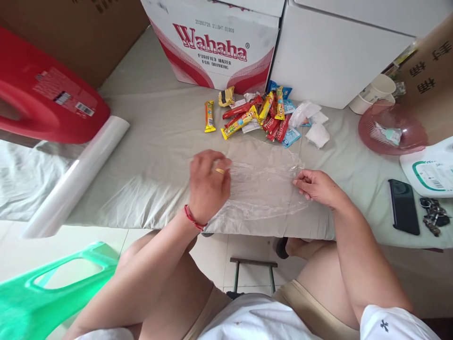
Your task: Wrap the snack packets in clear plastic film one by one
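Observation:
A clear, crinkled plastic bag (264, 189) lies spread flat on the cloth in front of me. At its right edge my right hand (314, 186) is closed, pinching the thin plastic between thumb and fingers. My left hand (210, 184), with a ring and a red wrist cord, is over the bag's left end. Motion smears its fingertips, so I cannot tell whether they grip the plastic. Just beyond the bag sits a pile of small wrapped snacks (240, 123) in yellow, red and blue, with white crumpled packets (317, 135) on its right.
A Wahaha carton (219, 52) and a white box (329, 56) stand behind. Leftward are a red jug (46, 94), a plastic roll (79, 177) and a green plastic object (67, 293). Rightward are a pink bowl (392, 127), paper cups (375, 92), a white bottle (430, 167), a phone (403, 207) and keys (434, 217).

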Action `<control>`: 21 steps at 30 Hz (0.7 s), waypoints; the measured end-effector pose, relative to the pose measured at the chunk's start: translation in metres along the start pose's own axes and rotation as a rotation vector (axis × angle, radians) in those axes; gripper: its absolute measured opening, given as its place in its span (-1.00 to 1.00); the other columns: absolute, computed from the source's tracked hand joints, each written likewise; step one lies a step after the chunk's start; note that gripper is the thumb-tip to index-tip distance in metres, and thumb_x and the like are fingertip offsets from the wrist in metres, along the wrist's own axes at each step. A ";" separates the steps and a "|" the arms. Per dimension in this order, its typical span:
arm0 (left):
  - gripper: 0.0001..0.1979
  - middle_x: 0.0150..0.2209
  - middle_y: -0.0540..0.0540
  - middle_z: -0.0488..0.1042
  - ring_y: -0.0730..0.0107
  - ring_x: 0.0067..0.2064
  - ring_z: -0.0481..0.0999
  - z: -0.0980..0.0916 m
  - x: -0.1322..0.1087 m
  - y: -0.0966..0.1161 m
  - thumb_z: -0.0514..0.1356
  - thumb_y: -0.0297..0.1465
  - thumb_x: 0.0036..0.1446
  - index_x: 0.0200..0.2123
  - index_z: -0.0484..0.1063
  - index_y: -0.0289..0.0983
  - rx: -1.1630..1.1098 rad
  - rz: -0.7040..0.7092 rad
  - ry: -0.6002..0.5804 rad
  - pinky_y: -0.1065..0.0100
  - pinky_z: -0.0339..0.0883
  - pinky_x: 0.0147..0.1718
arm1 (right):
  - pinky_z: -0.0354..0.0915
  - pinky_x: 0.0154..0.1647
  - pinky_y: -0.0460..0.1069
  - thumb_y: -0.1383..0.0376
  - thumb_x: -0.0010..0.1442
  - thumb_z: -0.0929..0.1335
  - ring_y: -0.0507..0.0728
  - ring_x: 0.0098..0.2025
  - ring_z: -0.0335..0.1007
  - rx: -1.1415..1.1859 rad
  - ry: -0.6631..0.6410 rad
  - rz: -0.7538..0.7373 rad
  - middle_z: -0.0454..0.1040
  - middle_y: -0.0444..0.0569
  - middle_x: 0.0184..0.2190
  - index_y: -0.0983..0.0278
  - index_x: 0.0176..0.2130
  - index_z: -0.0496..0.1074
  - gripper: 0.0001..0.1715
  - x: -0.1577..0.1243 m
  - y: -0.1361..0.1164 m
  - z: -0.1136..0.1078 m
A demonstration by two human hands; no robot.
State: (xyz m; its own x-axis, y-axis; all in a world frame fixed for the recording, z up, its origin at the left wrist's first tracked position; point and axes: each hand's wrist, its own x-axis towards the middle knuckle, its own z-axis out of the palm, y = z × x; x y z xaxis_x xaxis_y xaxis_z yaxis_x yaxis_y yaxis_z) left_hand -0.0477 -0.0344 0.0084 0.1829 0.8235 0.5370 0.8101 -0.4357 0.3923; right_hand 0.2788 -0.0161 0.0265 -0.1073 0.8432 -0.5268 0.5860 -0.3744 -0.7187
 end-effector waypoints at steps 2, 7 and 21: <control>-0.74 0.04 -0.24 0.57 0.02 0.20 0.47 0.004 0.000 0.007 0.10 -0.42 0.39 0.06 0.51 -0.21 -0.059 0.163 -0.168 -0.04 0.33 0.19 | 0.13 -0.65 -0.12 0.08 0.16 0.45 -0.02 -0.63 0.24 -0.002 -0.015 -0.021 0.38 -0.22 -0.60 0.23 -0.35 0.41 -0.71 -0.002 0.000 -0.001; -0.37 0.42 -0.48 0.26 -0.23 0.47 0.18 0.018 -0.008 0.019 0.09 -0.06 0.42 0.33 0.39 -0.40 0.012 0.094 -0.586 -0.19 0.10 0.39 | 0.27 -0.63 -0.11 0.04 0.09 0.54 0.03 -0.58 0.37 -0.038 -0.346 -0.067 0.43 -0.20 -0.59 0.24 -0.35 0.53 -0.66 -0.014 0.004 -0.009; 0.01 0.58 -0.35 -0.19 -0.34 0.58 -0.19 0.014 -0.022 0.028 0.14 0.29 0.18 0.53 0.08 -0.11 0.078 0.113 -0.866 -0.50 -0.31 0.40 | 0.20 -0.62 -0.12 0.08 0.09 0.60 0.02 -0.54 0.37 0.199 0.326 0.044 0.59 -0.01 -0.45 0.28 -0.28 0.55 -0.63 0.019 0.015 -0.021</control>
State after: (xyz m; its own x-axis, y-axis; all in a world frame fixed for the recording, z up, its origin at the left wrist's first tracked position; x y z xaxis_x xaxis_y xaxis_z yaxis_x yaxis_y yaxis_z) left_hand -0.0213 -0.0598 -0.0034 0.5975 0.7769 -0.1984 0.7914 -0.5315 0.3019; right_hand 0.3028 0.0022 0.0153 0.1941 0.8911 -0.4103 0.4137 -0.4536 -0.7894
